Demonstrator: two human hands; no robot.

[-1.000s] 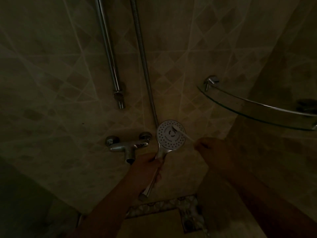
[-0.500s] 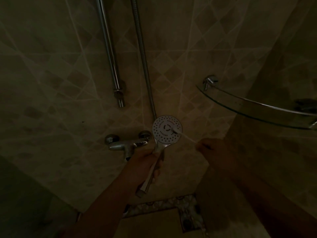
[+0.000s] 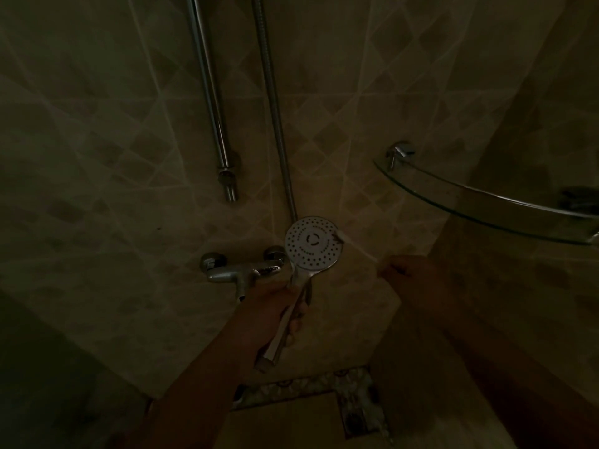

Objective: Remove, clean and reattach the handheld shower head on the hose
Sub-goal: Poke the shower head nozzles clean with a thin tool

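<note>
Scrubbing goes best with the shower head [image 3: 313, 244] held still, so the left hand [image 3: 274, 314] should keep its tight hold on the handle, face turned up, in front of the tap [image 3: 241, 270]. The right hand [image 3: 416, 280] pinches a thin brush [image 3: 356, 246], maybe a toothbrush in this dim light, at the face's right edge. Short, soft rubs over each little hole work best.
</note>
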